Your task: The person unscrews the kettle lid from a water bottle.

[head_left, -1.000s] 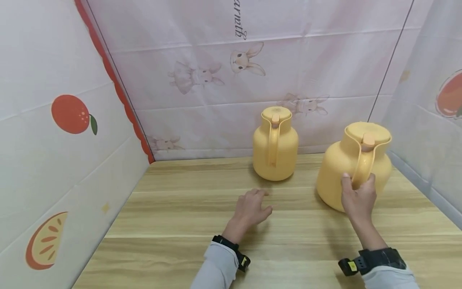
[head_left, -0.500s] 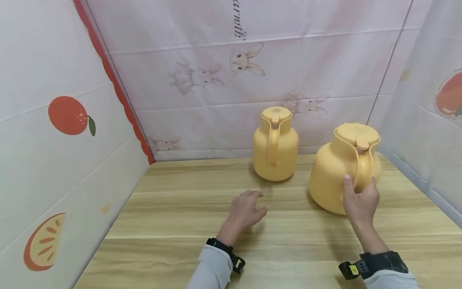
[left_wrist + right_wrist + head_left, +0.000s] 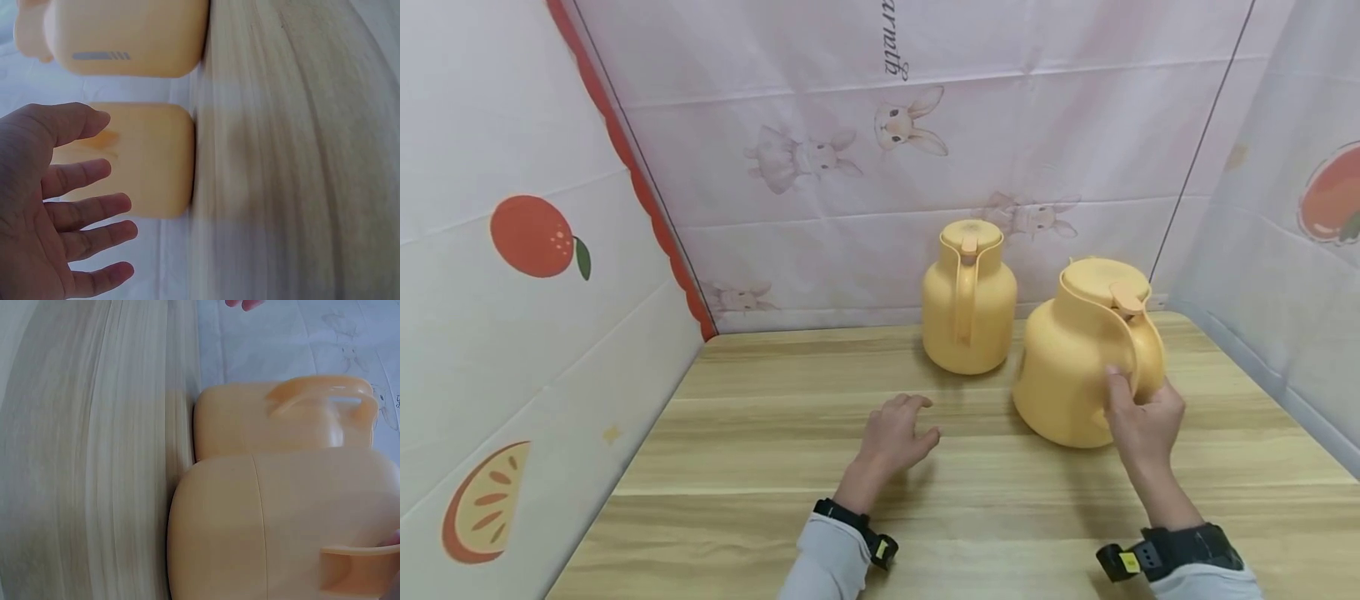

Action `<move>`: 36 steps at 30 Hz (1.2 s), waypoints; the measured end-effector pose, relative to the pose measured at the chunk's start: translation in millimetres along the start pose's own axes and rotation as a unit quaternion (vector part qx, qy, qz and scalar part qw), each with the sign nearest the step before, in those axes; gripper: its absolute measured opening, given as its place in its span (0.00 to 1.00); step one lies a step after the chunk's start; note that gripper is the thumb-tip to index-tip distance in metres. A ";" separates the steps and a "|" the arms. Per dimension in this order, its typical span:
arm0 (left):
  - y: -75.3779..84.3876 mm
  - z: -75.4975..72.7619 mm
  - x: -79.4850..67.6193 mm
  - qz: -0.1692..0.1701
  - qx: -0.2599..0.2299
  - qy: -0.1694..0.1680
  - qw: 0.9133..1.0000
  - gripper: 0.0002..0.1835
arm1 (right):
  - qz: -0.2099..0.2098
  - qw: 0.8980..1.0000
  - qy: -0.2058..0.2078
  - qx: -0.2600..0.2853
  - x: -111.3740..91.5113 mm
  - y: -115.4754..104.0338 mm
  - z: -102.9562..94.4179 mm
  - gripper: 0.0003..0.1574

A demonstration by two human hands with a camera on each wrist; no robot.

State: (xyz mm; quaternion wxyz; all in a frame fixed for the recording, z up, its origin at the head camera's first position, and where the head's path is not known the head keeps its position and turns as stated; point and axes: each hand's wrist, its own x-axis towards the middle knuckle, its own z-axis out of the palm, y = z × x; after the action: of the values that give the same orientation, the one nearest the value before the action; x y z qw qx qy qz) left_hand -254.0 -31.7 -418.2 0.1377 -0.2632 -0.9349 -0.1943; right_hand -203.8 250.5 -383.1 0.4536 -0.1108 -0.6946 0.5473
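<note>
Fingers [image 3: 1114, 392] grip jug [image 3: 1078, 354] on wooden table [image 3: 775, 467], cloth walls [image 3: 760, 108] around.

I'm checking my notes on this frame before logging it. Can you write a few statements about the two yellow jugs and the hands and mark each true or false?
1. The right hand grips the handle of the near jug. True.
2. The left hand holds the far jug. False: it is over the wooden table, fingers relaxed, holding nothing.
3. The near jug is tilted. True.
4. The far jug lies on its side. False: it stands upright by the back wall.
5. Both jugs have lids on. True.
</note>
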 end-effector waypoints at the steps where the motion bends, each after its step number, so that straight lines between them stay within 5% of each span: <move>1: -0.3 -1.1 -0.6 0.001 -0.002 0.002 1.000 0.21 | 0.004 0.999 -0.008 0.041 0.1 5.7 0.3 0.13; 5: -2.9 -4.6 -2.8 -0.002 -0.007 0.003 1.000 0.21 | 0.003 0.997 -0.014 0.078 -2.5 10.1 1.9 0.15; 7: -4.6 -5.7 -4.1 -0.006 -0.008 0.003 1.000 0.21 | -0.004 0.988 -0.027 0.149 0.1 26.3 3.0 0.11; 16: -12.9 -12.5 -12.3 -0.013 -0.027 0.014 0.999 0.21 | 0.040 0.991 -0.026 0.126 -10.9 -6.1 8.7 0.15; 22: -18.2 -15.9 -19.3 -0.030 -0.029 0.008 0.999 0.21 | 0.070 0.986 -0.043 0.146 -15.9 -11.1 10.9 0.18; 28: -26.1 -14.7 -25.1 -0.033 -0.025 0.008 0.999 0.21 | 0.038 0.975 -0.082 0.202 -20.1 -4.3 13.6 0.17; 36: -35.3 -19.6 -30.2 -0.029 -0.029 0.029 0.999 0.21 | 0.082 0.978 -0.082 0.176 -24.2 -19.8 17.3 0.18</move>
State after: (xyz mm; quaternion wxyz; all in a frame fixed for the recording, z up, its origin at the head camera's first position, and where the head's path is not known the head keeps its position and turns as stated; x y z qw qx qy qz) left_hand -245.3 -81.1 -422.0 0.1511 -0.2339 -0.9319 -0.2323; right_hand -196.4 215.9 -378.2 0.3615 -0.0404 -0.6108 0.7033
